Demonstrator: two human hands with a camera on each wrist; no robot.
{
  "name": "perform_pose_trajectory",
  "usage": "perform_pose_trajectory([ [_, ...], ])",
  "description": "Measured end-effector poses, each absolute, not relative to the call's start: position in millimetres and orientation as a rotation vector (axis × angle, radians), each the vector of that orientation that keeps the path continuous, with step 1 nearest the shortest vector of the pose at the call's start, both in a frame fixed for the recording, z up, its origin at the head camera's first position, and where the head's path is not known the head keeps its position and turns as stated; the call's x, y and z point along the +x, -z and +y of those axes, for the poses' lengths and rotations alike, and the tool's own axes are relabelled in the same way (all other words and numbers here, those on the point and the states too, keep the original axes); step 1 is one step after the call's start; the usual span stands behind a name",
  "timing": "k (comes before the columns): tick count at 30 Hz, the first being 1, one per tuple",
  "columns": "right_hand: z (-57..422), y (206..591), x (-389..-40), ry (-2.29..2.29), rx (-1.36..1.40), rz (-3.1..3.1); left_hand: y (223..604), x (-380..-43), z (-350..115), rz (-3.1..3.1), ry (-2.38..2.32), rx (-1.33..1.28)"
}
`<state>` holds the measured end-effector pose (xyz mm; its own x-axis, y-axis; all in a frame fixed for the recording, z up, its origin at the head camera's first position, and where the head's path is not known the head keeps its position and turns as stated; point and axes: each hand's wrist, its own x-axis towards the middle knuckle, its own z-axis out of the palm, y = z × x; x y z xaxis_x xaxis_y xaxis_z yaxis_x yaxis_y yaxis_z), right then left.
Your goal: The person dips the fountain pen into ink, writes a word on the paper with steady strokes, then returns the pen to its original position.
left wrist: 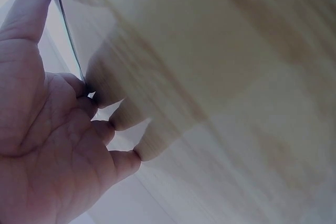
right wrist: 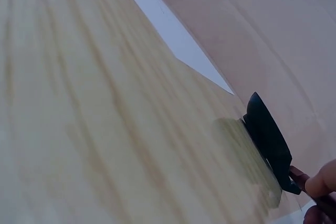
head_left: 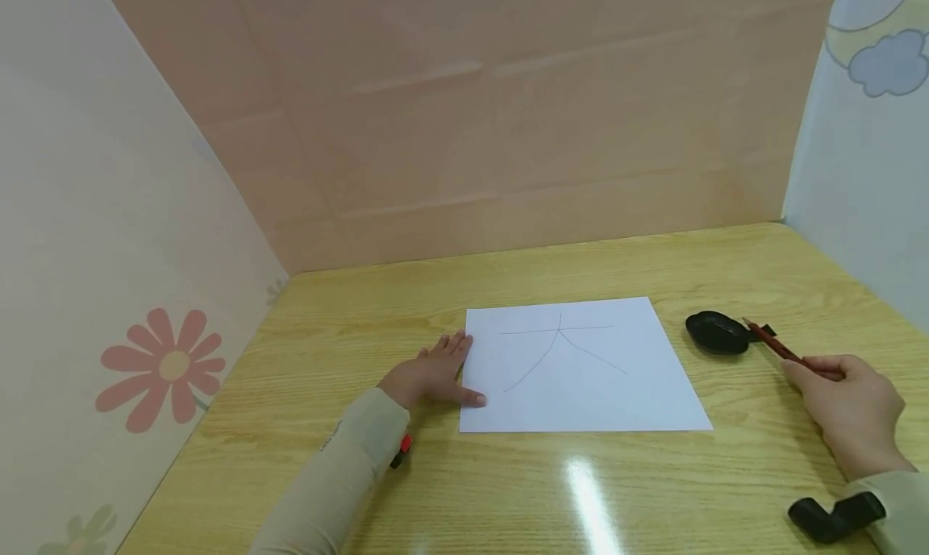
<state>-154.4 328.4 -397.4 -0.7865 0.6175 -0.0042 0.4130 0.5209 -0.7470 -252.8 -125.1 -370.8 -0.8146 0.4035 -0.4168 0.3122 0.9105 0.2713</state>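
A white sheet of paper [head_left: 581,402] lies on the table with thin pencil lines on it: a crossbar, a short upright and two curved strokes spreading downward. My left hand [head_left: 435,373] rests at the sheet's left edge, fingers spread and thumb over the paper; in the left wrist view, fingertips meet the tabletop. To the right of the sheet, my right hand [head_left: 845,406] holds a reddish-brown pencil [head_left: 775,342], its sharpened tip pointing up and left. Close by that tip is a glossy black oval object [head_left: 717,333] with a small tab on its right side.
The wood-grain table [head_left: 508,490] meets a pinkish-brown back panel [head_left: 508,119]. Pale walls with flower and cloud prints stand at left and right. A small red and black piece [head_left: 402,450] shows beside the left sleeve, and a black device [head_left: 835,516] sits at the right cuff.
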Motion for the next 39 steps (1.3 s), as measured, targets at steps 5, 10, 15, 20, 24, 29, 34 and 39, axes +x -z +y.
perform_pose_trajectory([
  [5,331.2,399.5,-157.5,-1.097,-0.889,-2.533,371.4,-251.9,-125.6,2.594,-0.271,0.519],
  [10,328.4,395.0,-157.0,-1.075,-0.860,-2.557,370.5,-250.8,-125.2,2.595,-0.271,0.517],
  [15,329.9,395.5,-157.6,-1.034,-0.807,-2.601,370.9,-251.1,-125.1,2.599,-0.264,0.522],
  [20,333.1,397.7,-157.5,-0.986,-0.757,-2.641,371.8,-250.8,-124.4,2.600,-0.258,0.538],
  [24,335.1,399.2,-157.4,-0.958,-0.723,-2.659,370.9,-250.3,-124.2,2.600,-0.256,0.535],
  [29,337.2,399.0,-156.5,-0.924,-0.679,-2.686,370.9,-249.6,-123.8,2.589,-0.256,0.530],
  [34,338.2,400.2,-156.0,-0.898,-0.641,-2.698,371.4,-249.5,-124.5,2.588,-0.249,0.526],
  [39,338.9,401.6,-157.3,-0.888,-0.633,-2.705,371.1,-248.8,-124.1,2.592,-0.254,0.521],
])
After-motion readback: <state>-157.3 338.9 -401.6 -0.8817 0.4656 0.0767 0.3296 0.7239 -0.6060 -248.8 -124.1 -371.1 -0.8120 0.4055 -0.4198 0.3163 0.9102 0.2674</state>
